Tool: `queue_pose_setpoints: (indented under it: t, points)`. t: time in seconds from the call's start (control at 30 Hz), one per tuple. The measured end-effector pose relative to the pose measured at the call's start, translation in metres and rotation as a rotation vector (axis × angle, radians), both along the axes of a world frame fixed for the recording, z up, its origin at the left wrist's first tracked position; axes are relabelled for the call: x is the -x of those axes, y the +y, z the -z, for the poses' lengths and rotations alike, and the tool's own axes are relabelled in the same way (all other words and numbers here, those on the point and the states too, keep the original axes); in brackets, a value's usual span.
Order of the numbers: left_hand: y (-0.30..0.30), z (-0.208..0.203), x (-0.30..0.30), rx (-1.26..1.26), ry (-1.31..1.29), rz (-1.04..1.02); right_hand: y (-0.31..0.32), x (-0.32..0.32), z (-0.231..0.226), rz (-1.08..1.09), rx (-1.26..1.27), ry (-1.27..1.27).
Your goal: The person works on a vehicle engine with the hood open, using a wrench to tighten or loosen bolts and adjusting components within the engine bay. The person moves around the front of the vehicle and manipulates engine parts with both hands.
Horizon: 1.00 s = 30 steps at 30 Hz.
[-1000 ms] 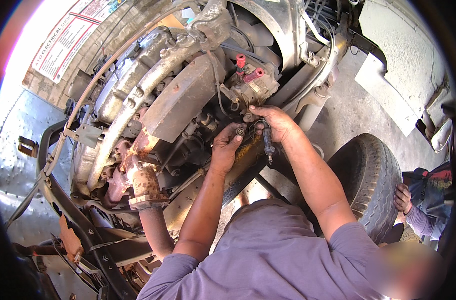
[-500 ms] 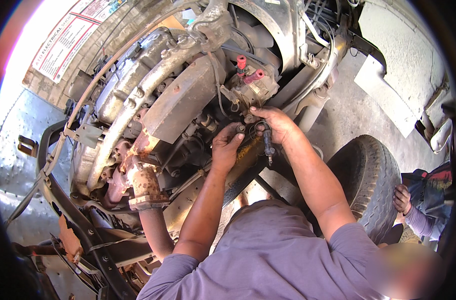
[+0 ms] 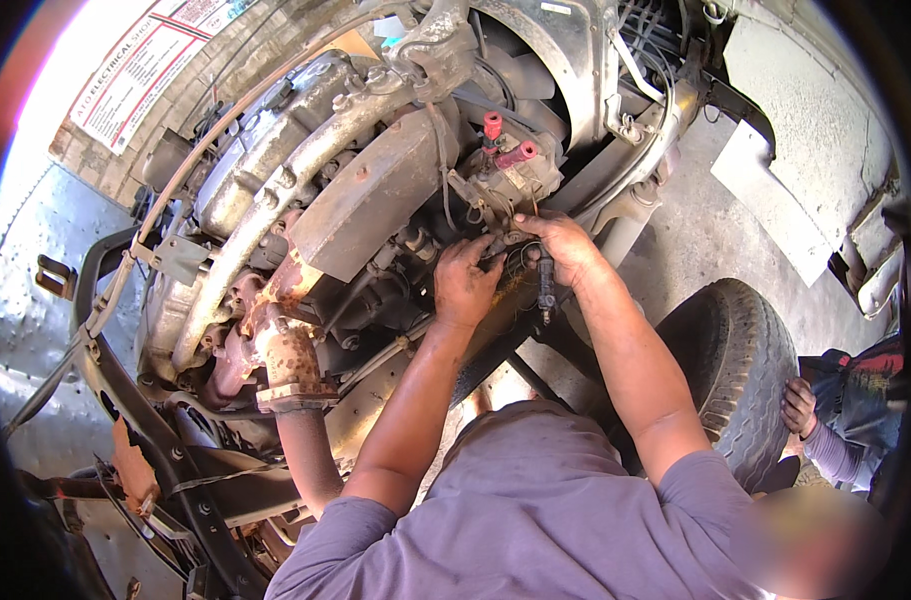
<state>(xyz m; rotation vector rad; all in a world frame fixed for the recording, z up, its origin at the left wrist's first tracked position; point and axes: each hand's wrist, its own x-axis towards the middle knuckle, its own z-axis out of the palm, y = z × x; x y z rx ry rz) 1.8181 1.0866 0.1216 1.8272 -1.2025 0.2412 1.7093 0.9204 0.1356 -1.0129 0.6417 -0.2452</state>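
Observation:
My left hand [image 3: 465, 285] reaches under the engine, fingers closed at a small dark fitting that they largely hide. Beside it, my right hand [image 3: 565, 250] is curled, with thumb and forefinger at the lower end of a metal pump-like unit [image 3: 520, 185]. Below the right fingers hangs a slender black part [image 3: 546, 285] with a thin wire loop, seemingly held by the curled fingers. Two red caps [image 3: 515, 153] stick out of the unit's top. The fingertips of both hands are close together, and what lies between them cannot be made out.
A rusty exhaust pipe [image 3: 308, 455] and flat metal heat shield [image 3: 360, 195] stand left of my arms. A large tyre [image 3: 740, 370] is on the right. Another person's hand [image 3: 799, 407] rests by it. Cables and hoses [image 3: 650, 130] run along the upper right frame.
My left hand has moved slightly right and up, its fingers now against the fitting by the unit. The small round end piece it showed is now hidden. The black part has shifted slightly.

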Motion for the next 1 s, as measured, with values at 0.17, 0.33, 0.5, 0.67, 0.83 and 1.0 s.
queue_pose_setpoints:
  t: [0.17,0.33,0.5,0.67,0.83,1.0]
  points:
    - [0.0,0.0,-0.001,-0.005,-0.065,0.004,0.0,-0.001,0.002,0.013,-0.064,-0.031]
    - [0.003,0.0,0.003,0.025,0.195,0.061,0.002,0.001,0.0,0.018,-0.145,-0.076]
    - [0.009,0.003,0.003,-0.02,0.287,0.091,0.005,-0.001,-0.006,0.013,-0.126,-0.045]
    - [0.016,0.008,0.001,0.015,0.405,0.16,0.008,-0.004,-0.007,-0.007,-0.086,-0.048]
    - [0.021,0.008,0.0,0.024,0.404,0.143,0.011,-0.007,0.0,0.004,-0.09,-0.052]
    - [0.029,0.013,0.004,0.009,0.418,0.126,0.018,-0.007,0.008,-0.008,-0.11,-0.036]
